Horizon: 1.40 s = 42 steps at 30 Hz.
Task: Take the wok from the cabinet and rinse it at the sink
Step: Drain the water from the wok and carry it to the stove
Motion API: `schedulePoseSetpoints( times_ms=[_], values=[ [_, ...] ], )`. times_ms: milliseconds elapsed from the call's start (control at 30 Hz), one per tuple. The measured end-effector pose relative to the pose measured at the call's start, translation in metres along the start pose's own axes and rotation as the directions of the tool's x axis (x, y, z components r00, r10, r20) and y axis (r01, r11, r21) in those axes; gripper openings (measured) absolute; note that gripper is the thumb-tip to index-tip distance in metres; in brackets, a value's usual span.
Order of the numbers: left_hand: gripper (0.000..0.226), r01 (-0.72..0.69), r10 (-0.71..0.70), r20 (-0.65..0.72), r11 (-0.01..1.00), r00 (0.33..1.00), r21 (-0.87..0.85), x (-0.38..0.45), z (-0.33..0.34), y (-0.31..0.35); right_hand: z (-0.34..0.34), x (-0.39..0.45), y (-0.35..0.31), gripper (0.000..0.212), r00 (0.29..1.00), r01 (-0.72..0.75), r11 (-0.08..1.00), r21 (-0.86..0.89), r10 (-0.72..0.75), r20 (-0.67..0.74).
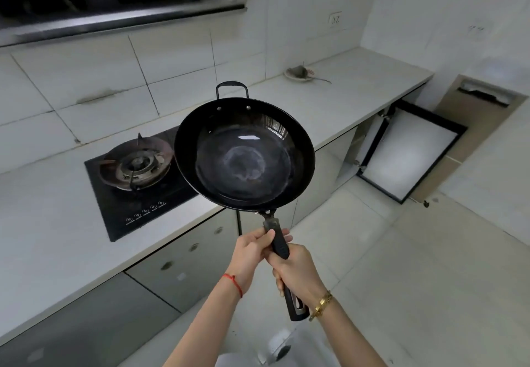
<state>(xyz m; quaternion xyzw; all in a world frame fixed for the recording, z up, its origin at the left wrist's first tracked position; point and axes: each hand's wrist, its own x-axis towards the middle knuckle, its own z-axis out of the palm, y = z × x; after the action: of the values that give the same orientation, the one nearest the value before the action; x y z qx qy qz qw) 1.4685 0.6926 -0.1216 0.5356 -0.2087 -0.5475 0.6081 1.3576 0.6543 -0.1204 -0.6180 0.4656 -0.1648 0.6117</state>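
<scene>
You hold the round black metal wok (244, 154) in the air, tilted so that its inside faces you, above the edge of the pale stone counter (51, 217). The wok has 1 long black handle (282, 254) and 1 small loop handle on the far rim. Your left hand (249, 254) grips the upper part of the long handle, with the fingers curled around it. Your right hand (298, 270) grips the same handle just below the left hand, also closed around it.

Beyond your left hand, the black glass gas hob with 1 rusty burner ring (134, 163) sits in the counter, and the wok's rim hangs near it. Far beyond your right hand, a white cabinet door with dark frame (407, 154) stands open. No sink is in view, so I judge the carrying is not finished.

The risk is the weight far from your hands: if the grip turns, the wok may tip and strike the burner or the counter edge. The open door may also catch you as you walk.
</scene>
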Motion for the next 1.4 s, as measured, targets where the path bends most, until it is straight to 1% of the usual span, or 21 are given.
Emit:
schedulePoseSetpoints(
  times_ms=[133,200,400,767,900,1067,1267,1400],
  values=[
    [0.028,0.001,-0.001,0.015,1.0,1.0,0.005,0.038,0.051,-0.003,-0.058,0.024,0.0,0.029,1.0,0.007,1.0,-0.007,-0.007,-0.02],
    [0.028,0.004,-0.004,0.025,1.0,1.0,0.002,0.056,0.072,-0.004,-0.082,0.035,-0.001,0.027,0.999,0.009,1.0,-0.007,-0.009,-0.031],
    [0.028,0.02,-0.02,0.042,1.0,0.999,0.004,0.108,0.116,-0.003,-0.135,0.075,-0.001,0.023,0.998,0.001,1.0,0.013,0.0,-0.059],
    [0.027,0.057,-0.056,0.063,0.998,0.996,-0.008,0.235,0.169,0.007,-0.213,0.179,-0.011,0.023,0.996,-0.013,1.0,0.008,0.014,-0.091],
    [0.026,0.052,-0.051,0.06,0.998,0.997,-0.023,0.3,0.188,0.019,-0.245,0.239,-0.024,0.026,0.995,-0.015,1.0,0.009,0.016,-0.101],
    [0.023,0.055,-0.055,0.058,0.998,0.997,0.003,0.381,0.207,0.041,-0.282,0.312,-0.048,0.029,0.996,0.009,1.0,-0.002,-0.009,-0.087],
    [0.024,0.043,-0.043,0.017,0.999,0.999,-0.005,0.462,0.221,0.066,-0.312,0.392,-0.074,0.027,0.997,0.027,1.0,-0.016,-0.028,-0.067],
    [0.022,0.045,-0.046,-0.02,0.998,0.999,-0.054,0.503,0.225,0.078,-0.327,0.439,-0.085,0.021,0.999,0.008,0.998,-0.062,-0.01,-0.034]
  ],
)
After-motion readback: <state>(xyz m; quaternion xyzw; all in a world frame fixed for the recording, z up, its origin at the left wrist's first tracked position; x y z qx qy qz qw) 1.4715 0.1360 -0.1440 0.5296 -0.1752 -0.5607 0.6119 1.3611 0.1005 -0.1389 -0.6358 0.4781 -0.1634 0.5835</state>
